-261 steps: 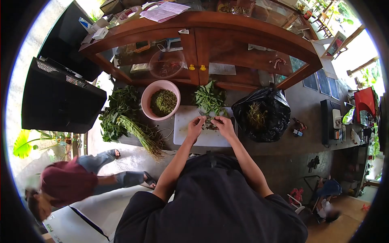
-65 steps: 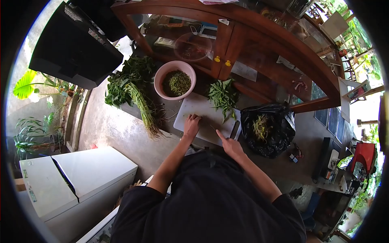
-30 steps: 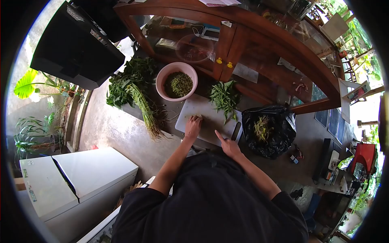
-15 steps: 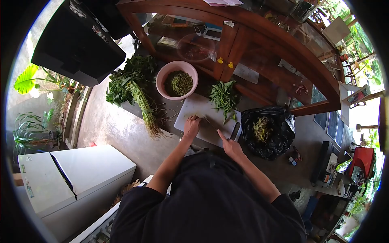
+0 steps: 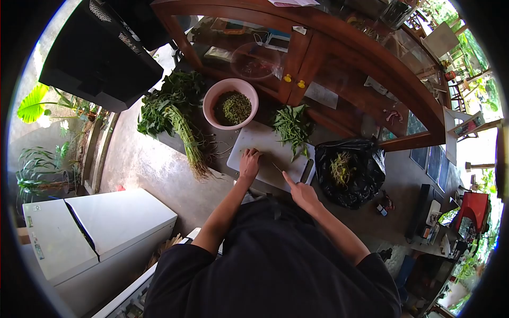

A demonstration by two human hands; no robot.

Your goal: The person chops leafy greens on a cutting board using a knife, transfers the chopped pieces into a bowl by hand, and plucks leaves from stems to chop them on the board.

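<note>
My left hand (image 5: 249,165) is closed on the left part of a white cutting board (image 5: 260,136), fingers curled and pressed down. Whatever lies beneath the fingertips is too small to make out. In my right hand (image 5: 303,193) is a knife (image 5: 277,167), its blade pointing toward my left hand, the index finger stretched along it. The blade stands a little apart from the left fingers. Leafy green sprigs (image 5: 292,127) rest across the board's far right side. Beyond the board, a pink bowl (image 5: 207,108) holds chopped greens (image 5: 236,108).
A large bunch of long-stemmed greens (image 5: 183,124) lies left of the bowl, roots toward me. To the right, a black plastic bag (image 5: 366,188) holds root trimmings (image 5: 342,168). A wooden glass-fronted cabinet (image 5: 299,63) stands behind; a white refrigerator (image 5: 124,217) is at lower left.
The knife has drawn back slightly from my left fingers, toward me. My left hand has shifted only a little, and the greens and bowl stay in place.
</note>
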